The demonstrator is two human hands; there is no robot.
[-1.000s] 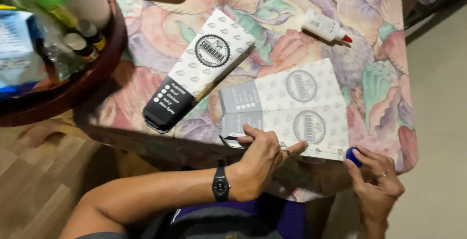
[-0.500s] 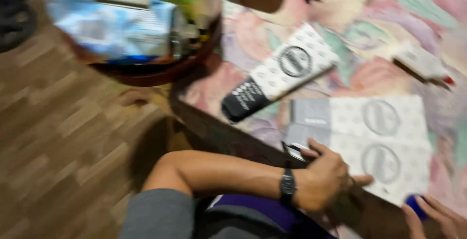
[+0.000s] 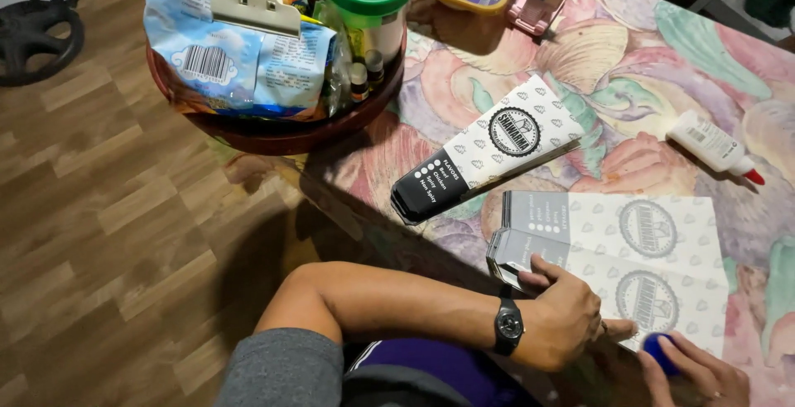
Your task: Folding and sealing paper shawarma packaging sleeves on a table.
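Observation:
A flat white paper sheet (image 3: 654, 250) printed with grey round emblems lies at the near edge of the flowered table (image 3: 629, 59). My left hand (image 3: 571, 317), with a black watch on the wrist, grips the sheet's near edge, thumb on top. My right hand (image 3: 700, 374) is at the bottom right corner, fingers closed on a small round blue object (image 3: 658, 349) that touches the sheet's near corner. A folded black and white paper sleeve (image 3: 489, 158) lies slantwise just beyond the sheet.
A white glue bottle with a red tip (image 3: 712, 146) lies at the right. A brown wooden bowl (image 3: 273, 130) at the table's left corner holds a clipped snack bag, a green-lidded jar and small bottles. Wooden floor (image 3: 99, 250) is on the left.
The view has swung left and downward, bringing the bowl and floor into sight. My left hand stays on the sheet's near edge; my right hand with the blue object is now against the sheet's corner.

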